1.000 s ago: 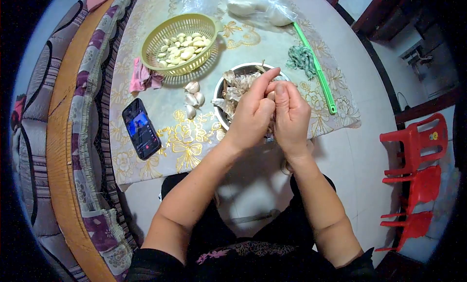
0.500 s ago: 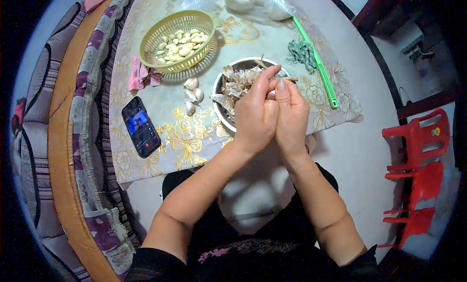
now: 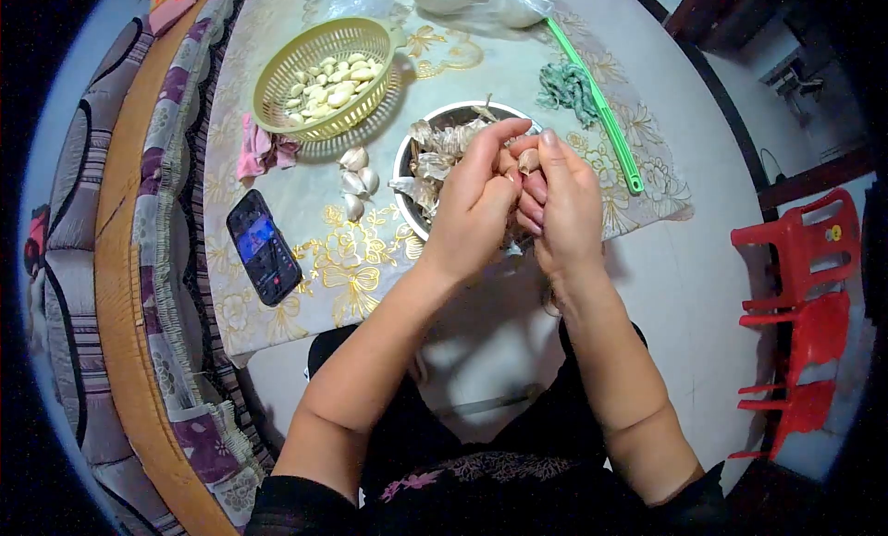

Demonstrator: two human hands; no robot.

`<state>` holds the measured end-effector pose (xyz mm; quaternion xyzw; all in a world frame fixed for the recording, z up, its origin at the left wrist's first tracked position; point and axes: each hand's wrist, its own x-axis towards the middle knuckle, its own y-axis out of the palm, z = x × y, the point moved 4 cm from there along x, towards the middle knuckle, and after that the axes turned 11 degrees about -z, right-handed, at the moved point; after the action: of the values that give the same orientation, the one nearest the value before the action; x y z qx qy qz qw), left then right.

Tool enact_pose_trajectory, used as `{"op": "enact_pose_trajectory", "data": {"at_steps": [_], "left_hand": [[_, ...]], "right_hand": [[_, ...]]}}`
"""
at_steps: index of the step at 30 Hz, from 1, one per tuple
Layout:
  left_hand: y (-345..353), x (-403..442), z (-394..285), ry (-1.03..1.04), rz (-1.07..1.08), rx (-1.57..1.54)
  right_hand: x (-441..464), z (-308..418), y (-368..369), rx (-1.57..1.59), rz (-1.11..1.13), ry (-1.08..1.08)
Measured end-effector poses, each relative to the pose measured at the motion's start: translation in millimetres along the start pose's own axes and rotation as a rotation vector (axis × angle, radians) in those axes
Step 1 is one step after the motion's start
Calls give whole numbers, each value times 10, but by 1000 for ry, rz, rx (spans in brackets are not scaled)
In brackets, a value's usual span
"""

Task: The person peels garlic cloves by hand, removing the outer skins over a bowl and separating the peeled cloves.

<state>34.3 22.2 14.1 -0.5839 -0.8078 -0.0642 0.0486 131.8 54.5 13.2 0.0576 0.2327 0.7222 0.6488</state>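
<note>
Above the near rim of a metal bowl (image 3: 403, 157), my left hand (image 3: 474, 208) and my right hand (image 3: 572, 208) are held close together, fingers curled inward. A brownish garlic clove (image 3: 528, 160) shows between them, near my right thumb, with the curled fingers of both hands around it. What else lies in the palms is hidden. Dry garlic skins (image 3: 435, 164) fill the bowl under my hands. To the left of the bowl, several unpeeled garlic cloves (image 3: 352, 182) lie on the tablecloth. A yellow-green plastic basket (image 3: 268, 110) farther back contains peeled garlic cloves (image 3: 335, 87).
A phone (image 3: 264, 247) with a lit screen lies at the left, near a pink cloth (image 3: 262, 150). Behind the bowl are a clear plastic bag (image 3: 481, 4), a long green plastic stick (image 3: 601, 106) and a crumpled green net (image 3: 569, 90). Red plastic chairs (image 3: 800, 249) stand at the right.
My hands have parted slightly from being pressed together, and the garlic clove between them now shows. The view has shifted a little.
</note>
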Motion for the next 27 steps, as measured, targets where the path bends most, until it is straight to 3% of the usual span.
{"op": "enact_pose_trajectory", "data": {"at_steps": [7,14,23,27], "left_hand": [[36,2,-60,46,-56,-130],[-32,59,23,-91,-57,-301],[-97,56,14,-288,-49,-547],[-114,59,22,-358,-22,-612]], "right_hand": [[40,-30,-27,-88,-18,-102],[36,16,8,-329,-13,-355],[-25,42,43,-310,2,-495],[-29,62,45,-444,-44,-661]]}}
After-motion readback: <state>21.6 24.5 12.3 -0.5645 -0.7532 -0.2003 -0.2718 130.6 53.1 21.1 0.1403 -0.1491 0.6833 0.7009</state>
